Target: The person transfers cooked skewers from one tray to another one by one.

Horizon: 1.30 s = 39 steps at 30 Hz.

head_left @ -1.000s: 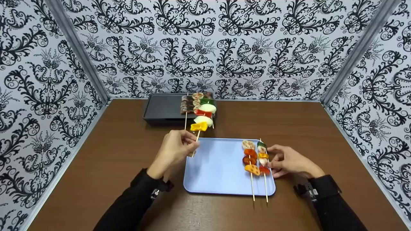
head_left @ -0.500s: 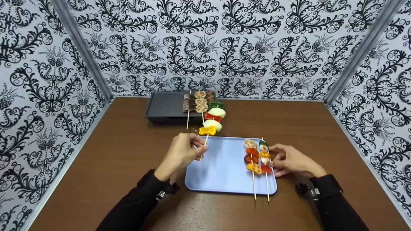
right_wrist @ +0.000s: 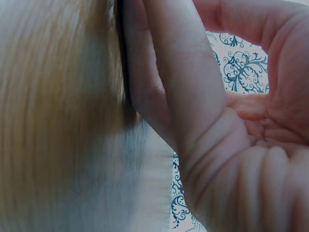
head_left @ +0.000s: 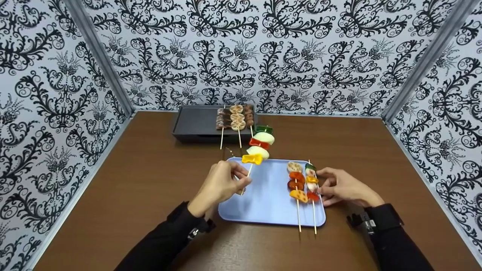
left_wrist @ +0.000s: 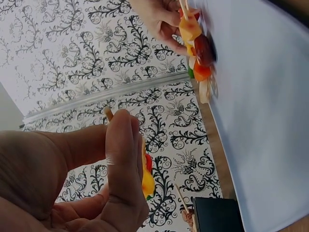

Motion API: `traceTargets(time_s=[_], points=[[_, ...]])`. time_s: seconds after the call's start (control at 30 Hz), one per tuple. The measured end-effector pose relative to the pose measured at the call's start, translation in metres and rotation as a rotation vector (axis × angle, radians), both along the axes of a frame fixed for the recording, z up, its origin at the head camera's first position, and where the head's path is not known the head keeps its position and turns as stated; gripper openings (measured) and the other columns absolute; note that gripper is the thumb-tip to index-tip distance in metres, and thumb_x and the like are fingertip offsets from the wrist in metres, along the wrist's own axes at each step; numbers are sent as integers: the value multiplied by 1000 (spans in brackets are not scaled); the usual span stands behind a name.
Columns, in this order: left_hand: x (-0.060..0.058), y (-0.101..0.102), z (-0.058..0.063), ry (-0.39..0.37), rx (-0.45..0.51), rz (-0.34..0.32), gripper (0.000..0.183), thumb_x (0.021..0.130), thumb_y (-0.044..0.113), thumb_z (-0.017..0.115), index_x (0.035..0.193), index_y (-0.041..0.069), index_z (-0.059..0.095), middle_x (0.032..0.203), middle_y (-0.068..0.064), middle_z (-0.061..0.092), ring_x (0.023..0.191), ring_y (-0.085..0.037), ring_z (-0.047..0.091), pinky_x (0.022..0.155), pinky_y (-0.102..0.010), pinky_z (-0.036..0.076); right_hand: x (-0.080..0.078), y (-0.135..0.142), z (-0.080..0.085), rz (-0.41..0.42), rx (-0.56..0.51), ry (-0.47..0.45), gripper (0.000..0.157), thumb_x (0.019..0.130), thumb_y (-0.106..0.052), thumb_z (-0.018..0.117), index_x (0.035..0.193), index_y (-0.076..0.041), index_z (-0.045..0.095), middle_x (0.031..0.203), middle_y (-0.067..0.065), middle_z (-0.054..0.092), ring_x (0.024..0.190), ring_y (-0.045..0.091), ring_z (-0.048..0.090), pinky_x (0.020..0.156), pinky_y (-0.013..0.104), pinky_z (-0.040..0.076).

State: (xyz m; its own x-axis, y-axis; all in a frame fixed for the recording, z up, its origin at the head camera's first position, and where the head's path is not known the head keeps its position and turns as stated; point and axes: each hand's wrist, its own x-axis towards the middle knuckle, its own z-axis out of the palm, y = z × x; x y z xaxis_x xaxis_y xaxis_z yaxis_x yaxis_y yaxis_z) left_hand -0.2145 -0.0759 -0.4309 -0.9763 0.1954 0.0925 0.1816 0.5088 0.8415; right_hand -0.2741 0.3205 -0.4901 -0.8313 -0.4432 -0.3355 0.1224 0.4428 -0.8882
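Note:
My left hand (head_left: 223,184) pinches the bare stick of a vegetable skewer (head_left: 260,143) between thumb and fingers. The skewer carries yellow, white, red and green pieces and is held above the left part of a light blue tray (head_left: 260,210). In the left wrist view, the left hand (left_wrist: 116,179) hides most of the skewer. My right hand (head_left: 344,188) grips the tray's right edge, with its fingertips close beside a mixed skewer (head_left: 312,180). To the left of that one lies another vegetable skewer (head_left: 296,184) with orange and red pieces. Both sticks overhang the tray's front edge.
A black grill (head_left: 197,120) stands at the back left of the brown table (head_left: 339,139). Several skewers, among them a pale sliced one (head_left: 237,117), lie on the grill's right side, sticks pointing forward. Patterned walls (head_left: 241,56) enclose the table's back and sides.
My left hand has carried the vegetable skewer rightward and nearer, away from the grill and over the tray. The right hand has stayed at the tray's edge. The view has shifted slightly.

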Motion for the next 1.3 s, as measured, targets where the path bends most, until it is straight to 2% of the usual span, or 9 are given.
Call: traceTargets(time_s=[0.13,0.43,0.67,0.77,1.1,1.3], points=[[3,3,-2,18,-19,-12,9,84,21,79,89,15,74,75,5,75,53,-7,69,51,-25,57,0,1,1,1,-3,-2,67,92,-7,70,149,-5,34,100,24,63,74,29,71,73,50,63],[12,9,-11,-35,44,-54,10,84,17,78,90,12,72,76,2,75,54,-10,70,51,-27,59,-1,1,-1,1,7,7,67,91,-5,69,148,-4,34,99,24,64,73,28,71,73,49,63],[14,13,-19,-4,-1,-66,12,84,21,80,88,14,72,75,3,74,53,-7,69,54,-26,59,0,1,0,-8,9,-2,69,91,-9,71,150,-6,34,100,24,63,74,30,72,73,50,63],[15,14,-22,-14,-21,-71,12,84,21,81,88,14,72,75,3,74,54,-6,68,55,-24,58,0,0,0,-3,15,5,68,92,-7,69,149,-6,34,99,24,64,74,29,71,73,49,64],[18,23,-29,11,-143,-77,11,81,24,82,82,17,74,72,7,72,60,0,63,60,-18,53,1,0,0,4,17,11,68,90,-5,69,149,-5,34,101,24,64,75,31,72,74,49,64],[19,29,-36,-29,-148,-87,10,81,25,82,81,18,75,71,7,72,56,0,62,57,-17,53,0,-1,0,-2,11,-2,68,92,-6,68,150,-6,34,102,25,64,76,31,72,74,50,63]])
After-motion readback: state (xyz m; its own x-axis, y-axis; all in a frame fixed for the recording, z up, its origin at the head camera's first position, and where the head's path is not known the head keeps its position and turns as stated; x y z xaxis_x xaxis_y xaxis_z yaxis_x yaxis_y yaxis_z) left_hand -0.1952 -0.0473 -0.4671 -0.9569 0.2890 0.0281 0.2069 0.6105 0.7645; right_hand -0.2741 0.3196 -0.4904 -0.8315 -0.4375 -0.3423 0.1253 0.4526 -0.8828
